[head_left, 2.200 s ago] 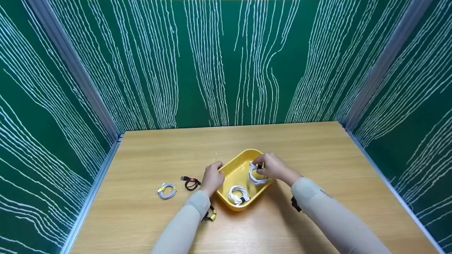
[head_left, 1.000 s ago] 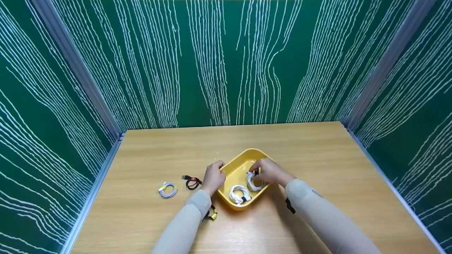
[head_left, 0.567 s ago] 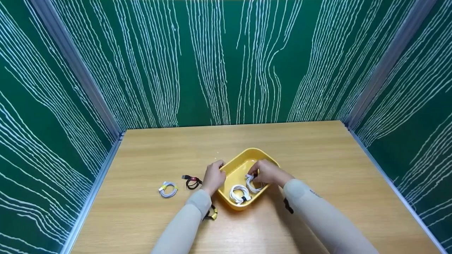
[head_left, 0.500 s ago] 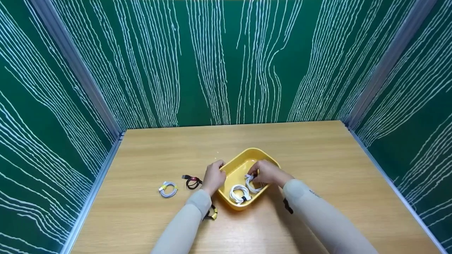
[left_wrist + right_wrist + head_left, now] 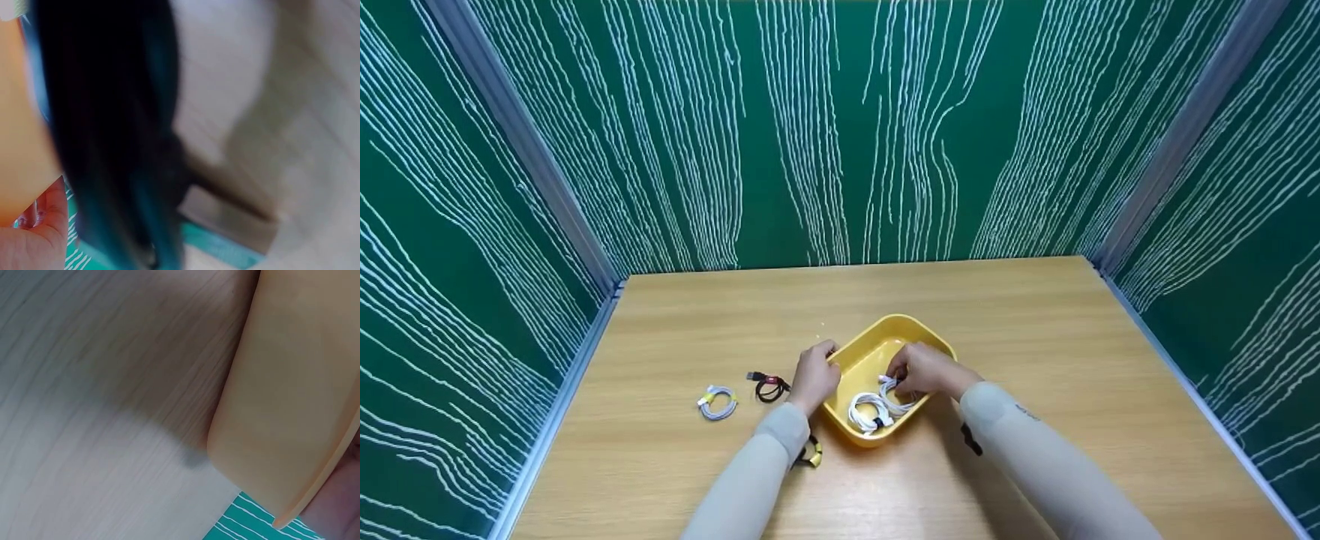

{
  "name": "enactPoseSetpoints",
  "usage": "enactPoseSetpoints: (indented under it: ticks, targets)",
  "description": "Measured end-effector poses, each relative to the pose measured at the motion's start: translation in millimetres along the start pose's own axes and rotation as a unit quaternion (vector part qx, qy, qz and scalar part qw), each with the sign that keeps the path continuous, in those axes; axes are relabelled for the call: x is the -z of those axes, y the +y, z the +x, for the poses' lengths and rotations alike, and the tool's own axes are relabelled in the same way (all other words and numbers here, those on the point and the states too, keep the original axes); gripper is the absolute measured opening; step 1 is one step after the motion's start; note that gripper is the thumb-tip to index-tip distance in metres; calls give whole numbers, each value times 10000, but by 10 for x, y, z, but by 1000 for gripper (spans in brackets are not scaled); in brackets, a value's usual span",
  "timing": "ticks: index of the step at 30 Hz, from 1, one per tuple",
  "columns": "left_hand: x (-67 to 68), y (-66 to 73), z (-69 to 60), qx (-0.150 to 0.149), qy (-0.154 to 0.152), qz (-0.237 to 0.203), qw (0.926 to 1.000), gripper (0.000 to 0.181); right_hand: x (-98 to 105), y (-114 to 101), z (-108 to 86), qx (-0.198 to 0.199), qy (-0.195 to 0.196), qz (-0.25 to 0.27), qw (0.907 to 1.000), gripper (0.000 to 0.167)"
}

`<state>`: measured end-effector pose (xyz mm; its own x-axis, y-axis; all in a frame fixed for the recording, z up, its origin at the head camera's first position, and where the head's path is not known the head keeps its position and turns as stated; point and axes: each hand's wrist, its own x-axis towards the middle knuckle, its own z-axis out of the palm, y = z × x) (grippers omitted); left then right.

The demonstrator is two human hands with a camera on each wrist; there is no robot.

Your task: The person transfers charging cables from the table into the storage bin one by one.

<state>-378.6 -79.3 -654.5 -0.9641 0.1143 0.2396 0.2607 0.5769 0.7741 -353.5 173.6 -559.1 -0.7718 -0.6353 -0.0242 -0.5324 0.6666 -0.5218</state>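
My left hand (image 5: 814, 379) grips the left long rim of a yellow plastic tub (image 5: 898, 328). Inside the tub, my right hand (image 5: 926, 371) pinches a coiled white cable (image 5: 897, 409) and partly hides it. That coil lies against another white cable coil (image 5: 853, 416), bound with a dark tie, in the tub's near end. In the left wrist view my left hand (image 5: 39, 236) shows beside the tub wall (image 5: 22, 124), with a large dark blurred shape close to the lens. In the right wrist view the tub's outer wall (image 5: 275, 394) covers most of my right hand (image 5: 337, 500).
Left of the tub lie a grey cable coil (image 5: 727, 412) with yellow ties and a black USB cable (image 5: 772, 381) with a red tie. A black-and-yellow coil (image 5: 815, 455) is partly behind my left forearm. Green patterned panels (image 5: 855, 150) border the wooden table (image 5: 697, 315).
My right hand has moved slightly left and down inside the tub, bringing its white cable coil against the other one. My left hand keeps its hold on the rim.
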Motion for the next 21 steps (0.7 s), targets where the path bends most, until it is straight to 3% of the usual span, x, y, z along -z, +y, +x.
enactPoseSetpoints:
  ticks: [7,21]
  targets:
    - [-5,-6,-13,-128,79,9,9999,26,7,-2,-4,-42,12,-36,10000,18]
    - [4,-17,0,13,-61,-59,10000,25,62,-34,-18,-390,-27,-29,9992,23]
